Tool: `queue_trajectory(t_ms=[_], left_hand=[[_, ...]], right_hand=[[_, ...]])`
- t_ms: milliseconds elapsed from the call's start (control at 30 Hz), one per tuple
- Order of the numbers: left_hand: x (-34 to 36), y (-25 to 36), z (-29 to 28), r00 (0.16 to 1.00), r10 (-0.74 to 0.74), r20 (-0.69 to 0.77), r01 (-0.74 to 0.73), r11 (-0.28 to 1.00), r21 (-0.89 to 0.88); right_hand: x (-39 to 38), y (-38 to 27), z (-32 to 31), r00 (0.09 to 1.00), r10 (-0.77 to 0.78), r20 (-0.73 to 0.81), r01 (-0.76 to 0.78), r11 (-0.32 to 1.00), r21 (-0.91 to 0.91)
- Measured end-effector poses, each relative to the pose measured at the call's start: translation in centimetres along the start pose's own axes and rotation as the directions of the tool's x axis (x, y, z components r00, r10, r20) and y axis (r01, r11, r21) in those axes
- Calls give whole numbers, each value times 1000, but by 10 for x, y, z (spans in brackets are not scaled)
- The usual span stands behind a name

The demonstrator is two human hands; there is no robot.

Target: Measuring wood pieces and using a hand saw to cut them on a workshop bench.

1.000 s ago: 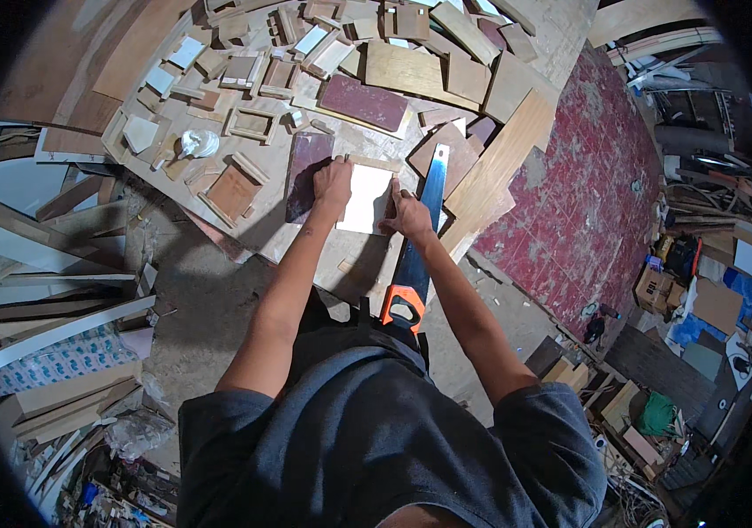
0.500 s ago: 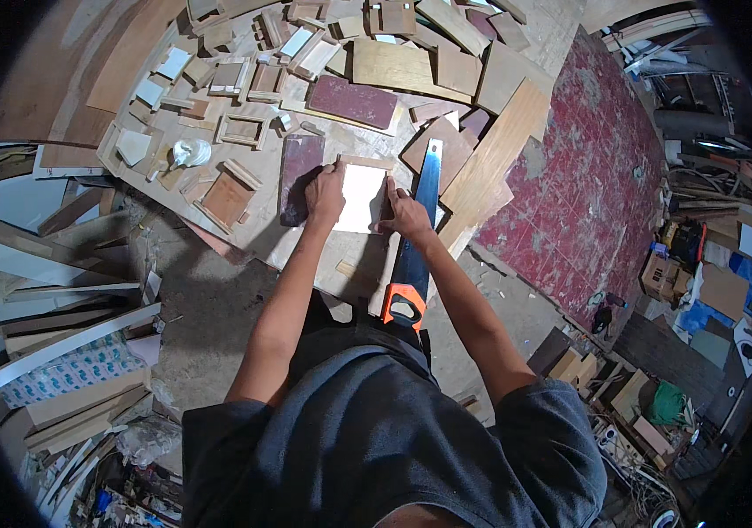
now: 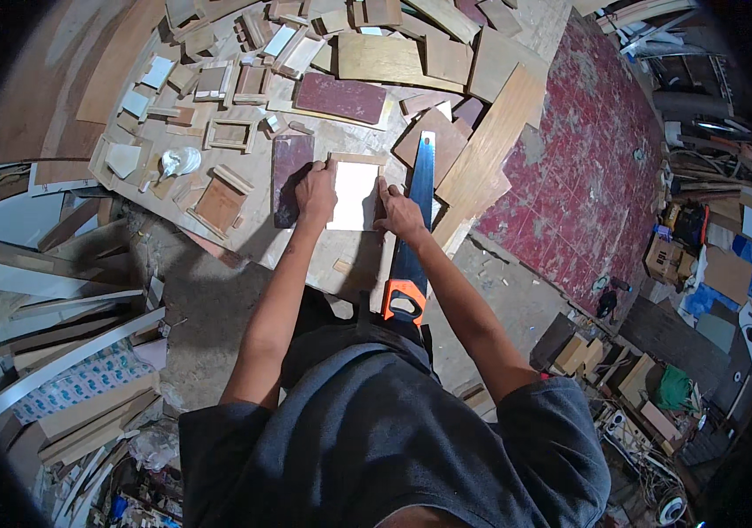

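Both grips are clamped on the white board [image 3: 356, 195] — left hand [image 3: 315, 194], right hand [image 3: 401, 216] at opposite edges; best press evenly, minding the nearby saw [image 3: 423, 172].

A white, roughly rectangular panel [image 3: 356, 195] that lay flat on the table [image 3: 327, 247], its plain upper face brightly lit, its longer sides running away from the person, a brown wooden strip [image 3: 356, 159] that bordered its far edge
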State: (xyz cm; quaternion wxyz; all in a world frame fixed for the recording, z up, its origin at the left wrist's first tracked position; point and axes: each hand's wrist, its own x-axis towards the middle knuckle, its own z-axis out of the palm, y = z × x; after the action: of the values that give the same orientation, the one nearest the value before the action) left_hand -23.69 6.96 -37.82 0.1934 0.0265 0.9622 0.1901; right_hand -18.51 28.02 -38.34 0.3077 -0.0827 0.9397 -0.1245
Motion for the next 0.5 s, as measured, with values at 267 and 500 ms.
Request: queue_trajectory(t_ms=[267, 500], left_hand=[[4, -11, 6, 996, -25, -86, 16, 994, -106], [2, -5, 7, 989, 86, -122, -91, 995, -36]], right_hand=[[-9, -6, -2, 998, -27, -62, 29, 999, 28], [-25, -4, 6, 995, -13, -95, 18, 998, 57]])
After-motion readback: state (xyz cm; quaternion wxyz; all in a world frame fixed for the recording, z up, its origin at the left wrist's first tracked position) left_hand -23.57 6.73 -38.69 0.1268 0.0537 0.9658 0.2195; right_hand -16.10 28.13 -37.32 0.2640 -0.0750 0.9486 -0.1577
